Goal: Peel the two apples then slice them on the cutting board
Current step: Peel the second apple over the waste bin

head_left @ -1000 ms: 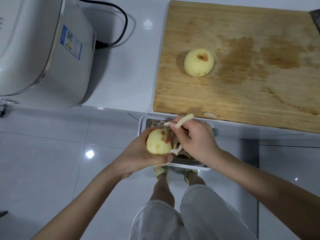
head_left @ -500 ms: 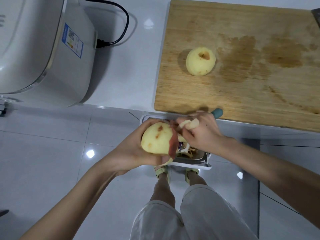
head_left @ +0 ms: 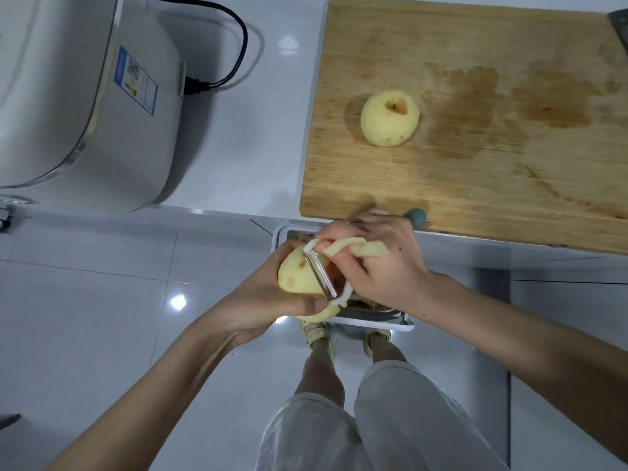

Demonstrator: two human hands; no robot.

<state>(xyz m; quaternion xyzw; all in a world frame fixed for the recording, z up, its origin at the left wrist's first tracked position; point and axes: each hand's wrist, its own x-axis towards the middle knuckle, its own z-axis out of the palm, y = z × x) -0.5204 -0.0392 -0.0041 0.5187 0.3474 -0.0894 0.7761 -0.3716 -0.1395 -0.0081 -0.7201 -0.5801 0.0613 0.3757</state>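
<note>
Apple [head_left: 299, 277] number two is off the counter, held over the floor. The left hand [head_left: 258, 300] cups it, fingers curled round its far side and thumb pressed in underneath. Most of it shows pale flesh with a few brownish spots, and a patch of red skin remains just right of the blade. A strip of peel [head_left: 323, 312] hangs below the thumb.

The peeler [head_left: 323, 277] lies with its blade across the apple, and the right hand [head_left: 384, 266] grips it with fingers curled round the handle. The bin [head_left: 390, 325] sits under both hands. Further right, on the board [head_left: 509, 185], the peeled apple [head_left: 389, 117] rests alone with its hollow up, well apart from the hands.

The step looks like peeling the second apple, close to done. Next, the left hand likely needs to turn the fruit so the red patch meets the blade, with the thumb kept out of the stroke. Slicing has not begun.
</note>
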